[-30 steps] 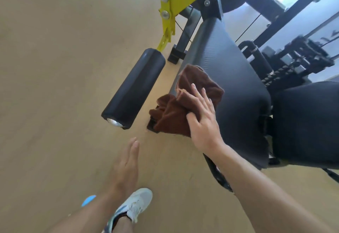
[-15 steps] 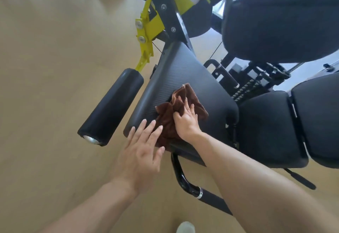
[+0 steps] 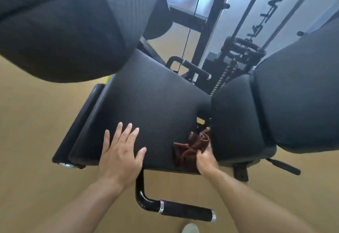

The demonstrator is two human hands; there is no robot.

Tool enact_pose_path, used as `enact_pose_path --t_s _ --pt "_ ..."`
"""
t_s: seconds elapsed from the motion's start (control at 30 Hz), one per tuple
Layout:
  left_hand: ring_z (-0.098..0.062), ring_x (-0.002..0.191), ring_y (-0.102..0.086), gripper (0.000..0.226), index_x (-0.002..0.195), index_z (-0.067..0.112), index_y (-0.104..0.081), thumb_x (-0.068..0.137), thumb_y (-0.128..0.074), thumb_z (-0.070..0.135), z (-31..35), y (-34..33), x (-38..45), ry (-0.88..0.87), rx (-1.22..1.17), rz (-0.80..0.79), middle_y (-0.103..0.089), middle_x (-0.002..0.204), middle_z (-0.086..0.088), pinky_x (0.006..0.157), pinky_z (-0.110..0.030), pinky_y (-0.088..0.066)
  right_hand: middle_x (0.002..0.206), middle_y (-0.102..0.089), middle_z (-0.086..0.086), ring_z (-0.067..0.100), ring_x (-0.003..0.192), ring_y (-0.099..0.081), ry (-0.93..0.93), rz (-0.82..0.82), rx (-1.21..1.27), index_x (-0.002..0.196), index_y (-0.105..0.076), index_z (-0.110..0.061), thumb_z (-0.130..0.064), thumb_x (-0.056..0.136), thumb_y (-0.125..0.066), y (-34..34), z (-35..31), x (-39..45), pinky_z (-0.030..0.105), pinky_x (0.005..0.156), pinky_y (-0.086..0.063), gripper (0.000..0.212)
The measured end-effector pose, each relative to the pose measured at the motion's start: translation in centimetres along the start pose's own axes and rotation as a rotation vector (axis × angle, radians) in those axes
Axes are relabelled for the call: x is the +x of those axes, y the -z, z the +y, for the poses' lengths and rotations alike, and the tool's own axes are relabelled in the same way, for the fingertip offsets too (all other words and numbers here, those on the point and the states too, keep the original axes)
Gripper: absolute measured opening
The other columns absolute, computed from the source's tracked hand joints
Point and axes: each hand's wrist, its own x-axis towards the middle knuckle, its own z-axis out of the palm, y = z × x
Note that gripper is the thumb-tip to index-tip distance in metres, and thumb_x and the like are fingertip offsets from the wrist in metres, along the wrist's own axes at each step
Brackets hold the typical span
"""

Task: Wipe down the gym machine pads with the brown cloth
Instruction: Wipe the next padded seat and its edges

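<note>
- Nearest the camera, a black side handle (image 3: 183, 209) juts out below the seat, and the pale toe of a shoe (image 3: 189, 228) pokes in at the bottom edge, over the wooden floor (image 3: 27, 122).
- Left hand (image 3: 122, 152) is flat and wide open, fingers spread, palm down on the near edge of the seat pad (image 3: 146, 104). It holds nothing, and looks like a brace.
- Right hand (image 3: 206, 156) is closed around the bunched brown cloth (image 3: 190, 147), knuckles up, wrist angled in toward the machine.
- The cloth sits on the seat pad's right near corner, pushed up against the seam where the next cushion (image 3: 236, 119) begins; part of it tucks into that gap.
- Progress, as a judgement: the seat pad is in hand and the wipe is at its right end. No wet streaks show, so how much is covered I cannot tell.
- Left to do, most likely: the cushion alongside, the big back pad (image 3: 297, 89) at right, the roller (image 3: 80, 122) on the left edge, and the large pad (image 3: 60, 27) looming overhead.
- Farthest off, the cable and frame (image 3: 211, 30) stand against the bright wall.
</note>
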Motion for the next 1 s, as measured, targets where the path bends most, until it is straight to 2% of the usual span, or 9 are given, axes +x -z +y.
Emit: enact_pose_path --t_s 0.07,0.17,0.27,0.37,0.47,0.57,0.7,0.83,1.0 --pt "-0.006 0.154 0.015 0.067 0.159 0.027 -0.02 0.098 -0.027 0.054 1.3 -1.2 0.8 -0.035 0.005 -0.014 -0.011 0.169 0.01 0.124 -0.037 0.017 0.156 -0.048 -0.005 0.03 0.133 -0.055 0.017 0.045 0.053 0.158 -0.007 -0.051 -0.031 0.101 -0.045 -0.8 0.3 0.2 0.046 0.115 -0.039 0.071" --pt "0.001 0.153 0.012 0.07 0.158 0.028 -0.023 0.095 -0.023 0.057 2.8 -2.2 2.2 -0.082 -0.09 0.03 -0.016 0.168 0.011 0.125 -0.032 0.014 0.167 -0.029 -0.001 0.024 0.152 -0.029 0.059 0.204 -0.011 0.161 -0.017 -0.039 -0.027 0.099 -0.046 -2.4 -0.6 -0.4 0.047 0.125 -0.022 0.07" --pt "0.003 0.153 -0.003 0.065 0.154 0.025 -0.034 0.098 -0.026 0.056 4.2 -1.2 5.0 -0.083 -0.258 0.207 -0.03 0.164 0.009 0.126 -0.027 0.003 0.167 -0.027 -0.009 0.012 0.158 -0.01 0.594 -0.036 -0.014 0.156 -0.031 -0.037 -0.021 0.091 -0.046 -4.1 -4.3 -2.8 0.044 0.129 -0.01 0.069" --pt "-0.004 0.152 -0.02 0.056 0.148 0.025 -0.044 0.1 -0.03 0.051 5.5 0.8 8.9 0.035 -0.408 0.4 -0.04 0.159 0.008 0.127 -0.03 -0.008 0.157 -0.048 0.002 0.02 0.156 -0.023 1.273 -0.426 -0.258 0.151 -0.047 -0.019 -0.021 0.093 -0.053 -7.8 -9.9 -2.7 0.042 0.129 -0.01 0.059" --pt "-0.016 0.146 -0.038 0.053 0.145 0.02 -0.049 0.101 -0.031 0.046 6.1 2.5 13.1 0.131 -0.492 0.512 -0.049 0.153 0.0 0.122 -0.043 -0.027 0.156 -0.048 0.011 0.024 0.154 -0.024 1.475 -0.4 -0.401 0.154 -0.043 -0.01 -0.026 0.1 -0.055 -10.0 -16.2 1.1 0.044 0.127 -0.013 0.057" --pt "-0.023 0.136 -0.05 0.054 0.144 0.016 -0.048 0.102 -0.031 0.045 5.8 2.8 16.0 0.152 -0.483 0.597 -0.055 0.146 -0.008 0.115 -0.041 -0.038 0.167 -0.03 0.004 0.019 0.157 -0.013 1.397 -0.406 -0.424 0.161 -0.027 -0.016 -0.031 0.103 -0.049 -8.8 -21.2 5.6 0.043 0.128 -0.01 0.064" --pt "-0.022 0.146 -0.038 0.054 0.147 0.015 -0.045 0.103 -0.031 0.043 6.6 1.1 16.6 0.085 -0.415 0.532 -0.048 0.153 -0.007 0.121 -0.047 -0.03 0.171 -0.014 -0.008 0.016 0.158 0.0 1.21 -0.274 -0.477 0.161 -0.024 -0.032 -0.035 0.105 -0.04 -6.8 -24.3 11.6 0.04 0.128 0.0 0.059" --pt "-0.01 0.149 -0.03 0.052 0.146 0.016 -0.048 0.102 -0.035 0.042 7.4 -1.4 15.5 0.041 -0.432 0.45 -0.046 0.154 0.0 0.124 -0.046 -0.024 0.172 -0.009 -0.009 0.017 0.159 0.001 0.818 -0.091 -0.399 0.161 -0.023 -0.033 -0.029 0.103 -0.038 -3.3 -21.2 17.2 0.041 0.128 0.001 0.06" --pt "-0.01 0.147 -0.036 0.05 0.141 0.02 -0.051 0.101 -0.036 0.046 7.7 -2.1 13.1 0.009 -0.482 0.414 -0.043 0.148 0.014 0.121 -0.046 -0.03 0.172 -0.006 -0.004 0.022 0.158 0.005 0.174 0.118 -0.31 0.163 -0.015 -0.024 -0.026 0.105 -0.033 1.3 -13.0 20.8 0.042 0.126 -0.004 0.061"
